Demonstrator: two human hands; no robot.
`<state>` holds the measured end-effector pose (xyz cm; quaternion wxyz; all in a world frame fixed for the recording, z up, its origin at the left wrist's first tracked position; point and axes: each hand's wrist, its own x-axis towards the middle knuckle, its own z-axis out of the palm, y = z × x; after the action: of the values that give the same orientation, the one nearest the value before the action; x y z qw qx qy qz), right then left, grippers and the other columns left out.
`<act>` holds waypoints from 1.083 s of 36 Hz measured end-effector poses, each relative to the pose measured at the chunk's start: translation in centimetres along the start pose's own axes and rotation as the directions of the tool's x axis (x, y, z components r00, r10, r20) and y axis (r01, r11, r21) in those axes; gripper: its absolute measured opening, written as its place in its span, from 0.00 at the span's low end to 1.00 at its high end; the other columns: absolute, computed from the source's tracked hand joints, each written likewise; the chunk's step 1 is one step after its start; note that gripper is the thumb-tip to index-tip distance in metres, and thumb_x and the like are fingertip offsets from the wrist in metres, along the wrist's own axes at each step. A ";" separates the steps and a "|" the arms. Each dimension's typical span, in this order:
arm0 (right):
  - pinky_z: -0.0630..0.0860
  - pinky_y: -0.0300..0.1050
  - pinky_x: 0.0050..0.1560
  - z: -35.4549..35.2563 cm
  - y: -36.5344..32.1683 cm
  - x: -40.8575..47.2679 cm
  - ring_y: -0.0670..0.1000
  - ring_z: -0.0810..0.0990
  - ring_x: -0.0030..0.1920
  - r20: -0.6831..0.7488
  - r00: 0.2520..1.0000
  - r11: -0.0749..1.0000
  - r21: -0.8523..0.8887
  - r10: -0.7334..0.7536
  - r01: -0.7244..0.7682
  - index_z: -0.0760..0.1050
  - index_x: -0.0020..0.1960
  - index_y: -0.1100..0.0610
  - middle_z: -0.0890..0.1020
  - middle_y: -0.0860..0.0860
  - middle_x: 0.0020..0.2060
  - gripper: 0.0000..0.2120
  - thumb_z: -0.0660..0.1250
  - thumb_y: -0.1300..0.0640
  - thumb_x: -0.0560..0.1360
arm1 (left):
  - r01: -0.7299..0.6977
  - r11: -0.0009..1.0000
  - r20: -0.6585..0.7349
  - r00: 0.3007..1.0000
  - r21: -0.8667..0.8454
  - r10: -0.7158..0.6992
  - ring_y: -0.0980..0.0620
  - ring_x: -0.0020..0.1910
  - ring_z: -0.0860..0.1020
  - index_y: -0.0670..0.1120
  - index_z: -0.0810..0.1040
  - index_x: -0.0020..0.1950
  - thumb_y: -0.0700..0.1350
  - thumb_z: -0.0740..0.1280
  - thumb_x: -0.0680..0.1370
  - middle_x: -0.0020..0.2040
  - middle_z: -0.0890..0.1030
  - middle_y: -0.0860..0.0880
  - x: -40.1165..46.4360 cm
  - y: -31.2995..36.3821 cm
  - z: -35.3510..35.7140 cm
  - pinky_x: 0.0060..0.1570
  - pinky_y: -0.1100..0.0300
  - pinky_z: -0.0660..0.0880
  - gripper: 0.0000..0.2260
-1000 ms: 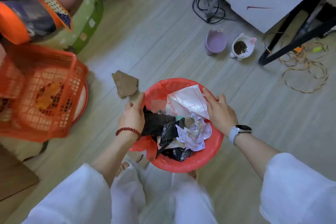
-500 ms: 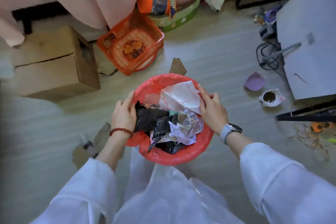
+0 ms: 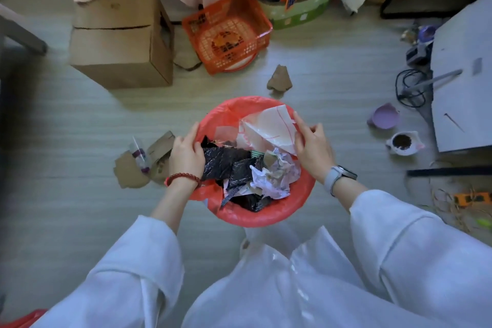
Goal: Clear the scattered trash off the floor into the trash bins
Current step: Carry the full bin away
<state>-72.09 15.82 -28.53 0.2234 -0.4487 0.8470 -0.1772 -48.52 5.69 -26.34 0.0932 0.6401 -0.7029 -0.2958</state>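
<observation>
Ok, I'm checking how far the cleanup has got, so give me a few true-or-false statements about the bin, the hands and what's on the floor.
1. The red-lined trash bin already holds crumpled paper and black plastic. True.
2. Both hands are at the bin's rim. True: the left hand is on its left side, the right hand on its right.
3. The floor is free of cardboard. False: a torn cardboard piece lies beyond the bin, and more cardboard scraps lie to its left.
4. The orange basket stands inside the cardboard box. False: it stands on the floor beside it.
5. The left wrist wears a watch. False: it wears a red bead bracelet.
</observation>
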 end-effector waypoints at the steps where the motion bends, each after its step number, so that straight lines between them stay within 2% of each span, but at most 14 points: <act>1: 0.75 0.55 0.45 0.2 0.8 -1.3 0.63 0.75 0.42 -0.007 1.000 1.000 0.013 0.014 -0.014 0.60 0.73 0.42 0.68 0.58 0.47 0.23 0.55 0.55 0.79 | -0.017 1.000 0.002 1.000 0.007 0.017 0.39 0.51 0.74 0.52 0.66 0.71 0.38 0.57 0.79 0.54 0.74 0.37 -1.1 -0.1 0.5 0.51 0.53 0.70 0.21; 6: 0.75 0.53 0.47 0.6 6.0 -8.2 0.63 0.74 0.43 -0.021 0.995 0.994 0.048 0.096 -0.094 0.60 0.73 0.45 0.67 0.57 0.45 0.23 0.56 0.56 0.79 | -0.040 0.999 0.071 0.997 0.028 0.038 0.40 0.49 0.74 0.52 0.66 0.71 0.37 0.56 0.78 0.53 0.73 0.37 -6.8 0.2 4.1 0.51 0.52 0.71 0.22; 10: 0.75 0.54 0.49 -0.1 11.6 -14.5 0.63 0.75 0.43 -0.021 0.972 0.968 0.095 0.233 -0.230 0.59 0.73 0.45 0.67 0.57 0.46 0.23 0.56 0.55 0.79 | -0.104 0.994 0.170 0.981 0.028 0.098 0.40 0.53 0.73 0.51 0.66 0.71 0.36 0.55 0.78 0.55 0.73 0.37 -11.5 2.3 7.9 0.53 0.52 0.70 0.22; 14: 0.75 0.54 0.52 -1.6 18.2 -20.8 0.63 0.75 0.45 -0.045 0.925 0.919 0.141 0.377 -0.368 0.59 0.73 0.45 0.69 0.60 0.49 0.23 0.56 0.55 0.79 | -0.196 0.978 0.289 0.942 0.066 0.169 0.39 0.54 0.72 0.50 0.66 0.71 0.34 0.55 0.78 0.55 0.73 0.37 -16.2 5.9 12.8 0.52 0.54 0.67 0.23; 19: 0.75 0.53 0.53 -4.2 28.0 -28.4 0.64 0.75 0.46 -0.083 0.824 0.817 0.216 0.561 -0.535 0.57 0.74 0.45 0.69 0.61 0.51 0.24 0.55 0.56 0.79 | -0.337 0.939 0.432 0.858 0.063 0.279 0.39 0.54 0.71 0.49 0.67 0.70 0.33 0.54 0.77 0.55 0.73 0.37 -22.7 12.6 20.7 0.49 0.58 0.66 0.24; 22: 0.75 0.51 0.52 -5.6 34.6 -33.1 0.63 0.75 0.47 -0.102 0.750 0.740 0.293 0.654 -0.606 0.57 0.74 0.44 0.69 0.60 0.53 0.25 0.55 0.57 0.79 | -0.418 0.905 0.511 0.796 0.078 0.324 0.39 0.52 0.72 0.50 0.67 0.71 0.32 0.53 0.77 0.55 0.72 0.37 -27.2 17.1 26.2 0.46 0.59 0.64 0.24; 27: 0.75 0.51 0.50 -7.9 44.6 -41.1 0.61 0.75 0.45 -0.141 0.567 0.566 0.429 0.811 -0.703 0.56 0.73 0.41 0.68 0.57 0.51 0.27 0.55 0.59 0.78 | -0.525 0.849 0.641 0.673 0.063 0.369 0.39 0.54 0.72 0.52 0.67 0.70 0.33 0.53 0.77 0.57 0.71 0.39 -35.1 24.8 36.5 0.51 0.57 0.66 0.25; 30: 0.75 0.51 0.48 -9.0 49.4 -45.2 0.61 0.75 0.46 -0.168 0.464 0.484 0.473 0.870 -0.736 0.56 0.74 0.41 0.68 0.57 0.51 0.27 0.55 0.59 0.78 | -0.581 0.813 0.707 0.588 0.032 0.392 0.38 0.56 0.72 0.52 0.68 0.70 0.33 0.53 0.77 0.58 0.71 0.39 -39.4 29.0 41.6 0.57 0.54 0.67 0.24; 36: 0.73 0.47 0.44 -11.9 59.1 -52.0 0.58 0.74 0.46 -0.194 0.230 0.299 0.536 0.954 -0.789 0.55 0.73 0.38 0.69 0.57 0.49 0.28 0.55 0.58 0.78 | -0.748 0.662 0.790 0.377 -0.048 0.483 0.39 0.58 0.72 0.51 0.68 0.70 0.35 0.54 0.78 0.59 0.73 0.39 -48.6 37.5 50.8 0.56 0.55 0.67 0.23; 39: 0.75 0.49 0.45 -13.3 63.8 -53.7 0.58 0.72 0.49 -0.197 0.155 0.240 0.551 0.968 -0.799 0.54 0.73 0.38 0.71 0.57 0.48 0.28 0.54 0.58 0.77 | -0.801 0.595 0.818 0.296 -0.070 0.494 0.40 0.58 0.72 0.51 0.68 0.70 0.36 0.54 0.79 0.60 0.73 0.40 -52.0 41.8 55.0 0.54 0.55 0.68 0.21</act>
<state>-95.97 96.34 -37.51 0.1218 0.2531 0.9259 -0.2525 -103.37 71.92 -35.50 -0.2199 0.1028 -0.9084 -0.3403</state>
